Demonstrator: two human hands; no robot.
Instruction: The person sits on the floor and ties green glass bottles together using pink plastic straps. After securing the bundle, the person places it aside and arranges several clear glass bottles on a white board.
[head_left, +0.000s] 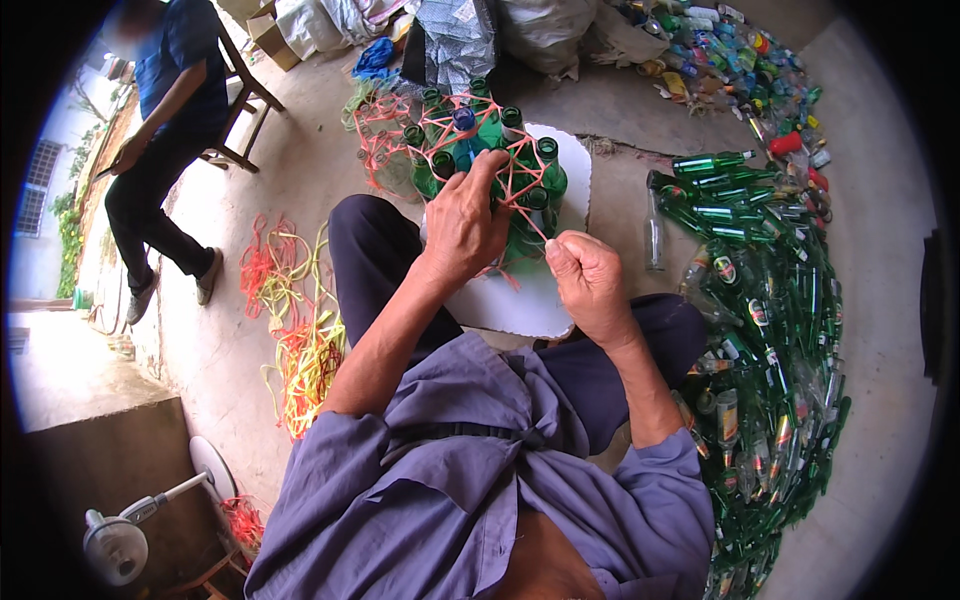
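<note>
A cluster of upright green glass bottles (553, 178), with one blue bottle (465, 139) among them, stands on a white board (525, 307) before my knees. Pink plastic twine (517, 196) is laced in a web around the bottle necks. My left hand (469, 217) lies over the near side of the cluster, its fingers on the twine by the necks; whether it pinches a strand is hidden. Closed in a fist, my right hand (589, 277) grips a taut strand that runs up to the web. Clear bottles (392, 171) in pink twine stand at the cluster's left.
Many green bottles (787, 300) lie heaped on the right, beside a single clear bottle (655, 232). Red and yellow twine (300, 352) lies on the floor at left. A person (176, 112) sits on a wooden chair (244, 97). A fan (120, 544) stands lower left; sacks (547, 30) lie behind.
</note>
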